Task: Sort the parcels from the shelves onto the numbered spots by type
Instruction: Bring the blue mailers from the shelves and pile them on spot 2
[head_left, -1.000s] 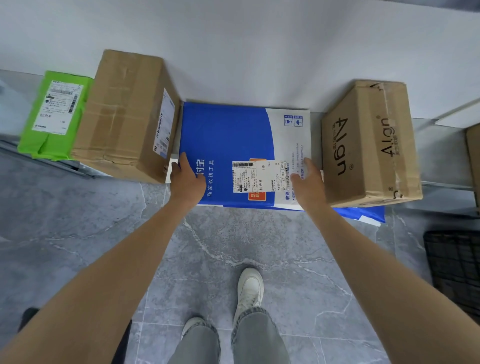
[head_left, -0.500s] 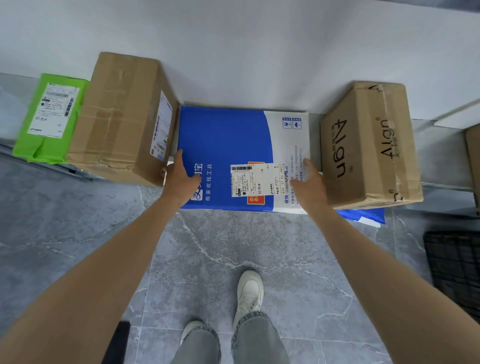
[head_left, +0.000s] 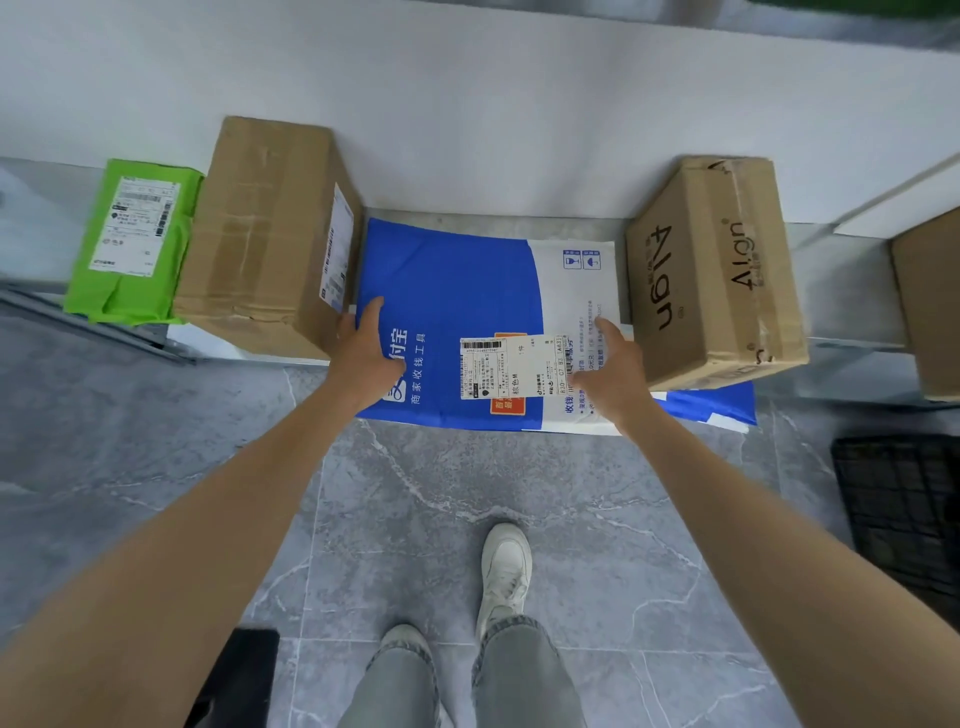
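A flat blue and white parcel (head_left: 457, 291) with a shipping label lies on a low grey shelf (head_left: 498, 224), between two cardboard boxes. My left hand (head_left: 366, 353) grips its near left edge, thumb on top. My right hand (head_left: 610, 374) grips the near right edge in the same way. The parcel's front edge hangs over the shelf, and a strip of bare shelf shows behind it. The fingers under the parcel are hidden.
A tall taped cardboard box (head_left: 265, 234) stands just left of the parcel, with a green parcel (head_left: 132, 244) beyond it. A printed cardboard box (head_left: 711, 270) sits on the right, on top of another blue parcel (head_left: 727, 408). On the floor at the right is a black crate (head_left: 904, 509).
The blue parcel has slid toward me, away from the wall, with both hands on its near edge. The boxes beside it have not shifted.
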